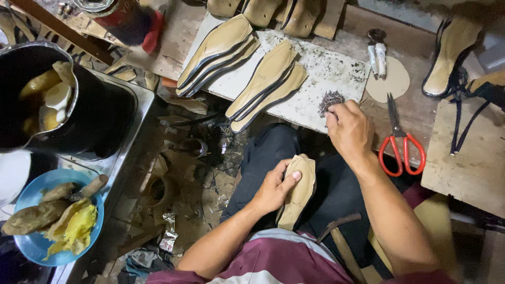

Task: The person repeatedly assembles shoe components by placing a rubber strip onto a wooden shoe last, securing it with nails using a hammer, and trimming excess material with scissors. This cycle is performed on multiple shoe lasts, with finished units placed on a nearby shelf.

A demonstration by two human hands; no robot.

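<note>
My left hand clamps the sole; right hand pinches nails. Loose pinch, they could spill.

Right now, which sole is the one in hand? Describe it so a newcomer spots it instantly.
Start at the white board across the top of the bench, where tan soles lie in overlapping stacks. Drop down to the person's dark-trousered lap below its edge. The sole there is the only one off the board, single, gripped by the left hand, while the right hand reaches to the nail pile.
</note>
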